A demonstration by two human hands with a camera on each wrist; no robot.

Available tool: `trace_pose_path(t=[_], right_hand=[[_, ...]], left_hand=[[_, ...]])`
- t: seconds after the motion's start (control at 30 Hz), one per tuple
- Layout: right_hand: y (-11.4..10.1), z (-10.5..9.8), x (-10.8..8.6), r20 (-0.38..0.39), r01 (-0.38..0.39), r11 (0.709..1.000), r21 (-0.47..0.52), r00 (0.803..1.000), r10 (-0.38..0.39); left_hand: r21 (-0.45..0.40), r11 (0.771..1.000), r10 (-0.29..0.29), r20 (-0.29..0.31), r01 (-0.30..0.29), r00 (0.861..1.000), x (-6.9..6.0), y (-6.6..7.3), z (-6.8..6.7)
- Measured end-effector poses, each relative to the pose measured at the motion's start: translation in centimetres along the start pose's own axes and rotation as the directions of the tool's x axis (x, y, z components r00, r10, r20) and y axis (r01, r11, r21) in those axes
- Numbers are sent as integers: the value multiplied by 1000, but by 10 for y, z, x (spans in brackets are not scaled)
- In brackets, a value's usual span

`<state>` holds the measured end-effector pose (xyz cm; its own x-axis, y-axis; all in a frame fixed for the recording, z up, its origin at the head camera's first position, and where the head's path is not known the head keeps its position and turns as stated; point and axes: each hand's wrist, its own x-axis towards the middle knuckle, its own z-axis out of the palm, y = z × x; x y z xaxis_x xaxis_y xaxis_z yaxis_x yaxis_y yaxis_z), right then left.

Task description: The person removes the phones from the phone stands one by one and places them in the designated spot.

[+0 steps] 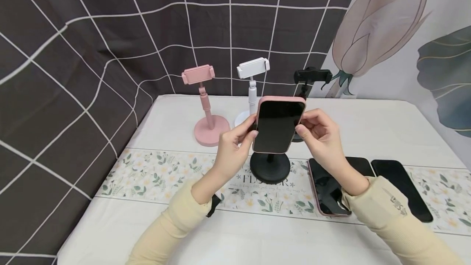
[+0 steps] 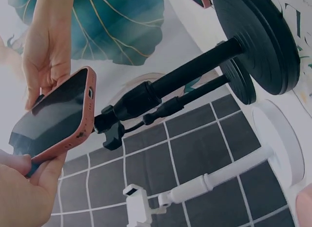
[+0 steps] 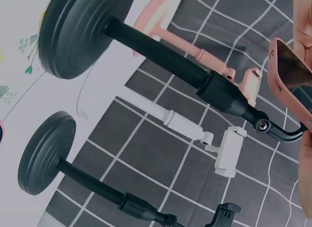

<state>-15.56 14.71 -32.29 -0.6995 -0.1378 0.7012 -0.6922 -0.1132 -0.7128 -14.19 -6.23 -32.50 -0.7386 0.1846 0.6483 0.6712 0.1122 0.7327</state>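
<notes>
A smartphone in a pink case [image 1: 279, 128] is tilted with its dark screen toward me, at the top of the nearest black phone stand [image 1: 270, 169]. My left hand [image 1: 232, 146] pinches its left side between thumb and fingers. At the opposite side, my right hand [image 1: 322, 136] pinches the edge with thumb and curled fingers. Small black holder ends show by the fingers in the left wrist view, beside the phone [image 2: 61, 117]. The stand's black pole [image 2: 195, 68] runs from its round base to behind the phone; the phone hides most of the holder.
Behind stand a pink phone stand [image 1: 207, 109], a white one [image 1: 252, 89] and another black one [image 1: 312, 76]. Two dark-screened devices lie at the right: a pink-edged one [image 1: 324, 183] under my right forearm and a black phone [image 1: 402, 191]. A floral strip [image 1: 154, 175] crosses the white table.
</notes>
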Motion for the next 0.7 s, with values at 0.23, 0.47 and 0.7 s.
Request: trace_pose_path(t=[0.23, 0.47, 0.7], right_hand=[[-2, 1, -4, 23, -8, 1000, -8, 1000, 9], [-6, 6, -9, 20, -5, 1000, -22, 1000, 6], [-6, 9, -12, 36, 28, 995, -100, 999, -25]], left_hand=[[-26, 999, -40, -41, 39, 998, -7, -3, 3], [17, 1000, -14, -30, 15, 999, -8, -6, 0], [301, 924, 217, 94, -235, 972, 3, -24, -12]])
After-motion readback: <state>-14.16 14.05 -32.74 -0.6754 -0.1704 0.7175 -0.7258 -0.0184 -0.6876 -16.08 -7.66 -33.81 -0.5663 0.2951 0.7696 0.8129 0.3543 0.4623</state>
